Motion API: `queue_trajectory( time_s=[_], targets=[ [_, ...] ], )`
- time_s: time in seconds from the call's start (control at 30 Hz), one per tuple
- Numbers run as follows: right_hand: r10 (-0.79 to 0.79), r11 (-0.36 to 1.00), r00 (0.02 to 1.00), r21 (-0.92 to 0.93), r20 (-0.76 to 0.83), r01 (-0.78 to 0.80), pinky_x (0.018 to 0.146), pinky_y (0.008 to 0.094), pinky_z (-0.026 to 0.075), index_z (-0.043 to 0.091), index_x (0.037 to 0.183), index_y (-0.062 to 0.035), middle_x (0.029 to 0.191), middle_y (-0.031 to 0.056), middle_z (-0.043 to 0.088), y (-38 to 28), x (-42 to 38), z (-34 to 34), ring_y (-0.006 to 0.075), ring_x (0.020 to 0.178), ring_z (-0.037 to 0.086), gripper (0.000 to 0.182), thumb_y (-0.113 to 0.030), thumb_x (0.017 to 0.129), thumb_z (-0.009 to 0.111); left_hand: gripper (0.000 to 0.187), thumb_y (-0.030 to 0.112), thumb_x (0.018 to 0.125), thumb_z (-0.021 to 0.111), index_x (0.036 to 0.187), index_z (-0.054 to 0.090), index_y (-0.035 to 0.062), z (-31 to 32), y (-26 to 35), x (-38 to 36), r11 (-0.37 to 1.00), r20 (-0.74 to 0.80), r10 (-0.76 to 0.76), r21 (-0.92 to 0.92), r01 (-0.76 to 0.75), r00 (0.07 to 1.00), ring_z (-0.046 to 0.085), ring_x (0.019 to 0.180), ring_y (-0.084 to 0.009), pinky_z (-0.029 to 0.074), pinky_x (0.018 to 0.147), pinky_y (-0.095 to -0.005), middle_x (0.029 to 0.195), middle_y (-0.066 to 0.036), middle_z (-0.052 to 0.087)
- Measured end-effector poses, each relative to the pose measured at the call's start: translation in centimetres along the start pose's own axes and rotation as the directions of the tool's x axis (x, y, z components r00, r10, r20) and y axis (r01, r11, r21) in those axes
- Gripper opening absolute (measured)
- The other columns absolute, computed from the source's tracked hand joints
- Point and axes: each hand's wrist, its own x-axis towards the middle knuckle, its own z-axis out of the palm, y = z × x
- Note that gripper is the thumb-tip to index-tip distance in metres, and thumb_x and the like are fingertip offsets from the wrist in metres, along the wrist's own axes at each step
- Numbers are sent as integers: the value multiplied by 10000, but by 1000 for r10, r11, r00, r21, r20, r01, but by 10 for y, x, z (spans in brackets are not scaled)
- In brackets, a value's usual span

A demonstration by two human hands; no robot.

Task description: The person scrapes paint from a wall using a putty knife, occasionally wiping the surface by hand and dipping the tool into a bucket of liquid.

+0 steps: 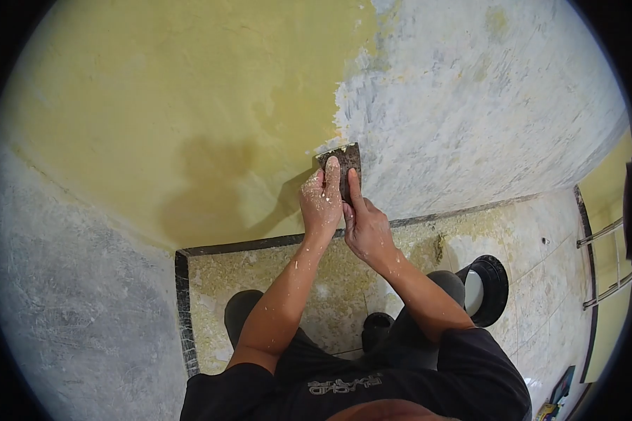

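Note:
Both my hands hold a broad, dark, worn scraper (344,158) with its edge against the wall. My left hand (321,205), speckled with flakes, grips it from the left, fingers pressed on the blade. From the right, my right hand (368,230) is closed around its lower part, index finger stretched along the blade. The handle is mostly hidden by the hands. Pale crumbs lie along the blade's top edge. It sits at the border between yellow paint (189,84) on the left and the scraped whitish wall (463,105) on the right.
Paint flakes cover much of the tiled floor (260,270) beneath the wall. A black bucket (499,284) with whitish contents stands by my right knee. A dark baseboard (249,245) runs along the wall. A scraped grey wall (84,302) is at left, metal rails (604,234) at right.

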Motion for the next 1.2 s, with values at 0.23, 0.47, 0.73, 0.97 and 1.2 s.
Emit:
queue_trajectory(
  time_s=[0.23, 0.47, 0.73, 0.97, 1.2],
  targets=[
    [70, 991, 998, -113, -1, -69, 510, 461, 477, 162, 1531, -105, 735, 212, 613, -1, -1, 9, 404, 565, 590, 745, -86, 896, 551, 519, 397, 962, 576, 690, 532, -43, 10, -6, 3, 993, -100, -28, -115, 17, 995, 356, 598, -133, 339, 536, -357, 564, -60, 427],
    [29, 982, 999, -184, -20, -32, 502, 434, 483, 199, 1526, -107, 702, 184, 598, 3, 9, 8, 359, 556, 597, 758, -64, 867, 573, 482, 382, 968, 576, 717, 548, -28, 17, 6, 7, 977, -125, 24, -209, -50, 992, 362, 611, -101, 345, 535, -322, 601, -9, 465],
    [-77, 992, 987, -107, -143, 62, 431, 397, 471, 262, 1514, -122, 692, 140, 554, 4, 21, 9, 296, 465, 544, 788, -92, 809, 613, 420, 339, 971, 584, 771, 599, -30, 14, 20, 10, 978, -149, 92, -174, -118, 984, 408, 630, -92, 380, 548, -306, 627, -20, 530],
    [-114, 991, 973, -96, -202, 96, 444, 388, 482, 281, 1509, -120, 690, 142, 559, 13, 19, 23, 300, 481, 552, 802, -69, 783, 615, 391, 328, 968, 596, 769, 598, -8, 5, 17, 5, 992, -89, 33, -115, -43, 995, 404, 675, -74, 374, 594, -260, 692, 34, 511],
    [-30, 994, 993, -104, -115, 18, 473, 411, 491, 279, 1508, -124, 708, 189, 589, -2, 13, 11, 344, 508, 580, 764, -75, 816, 598, 428, 376, 961, 595, 760, 596, -2, 8, 17, 3, 969, -69, -87, -239, 68, 994, 411, 668, -79, 382, 588, -273, 691, 23, 524]
  ],
)
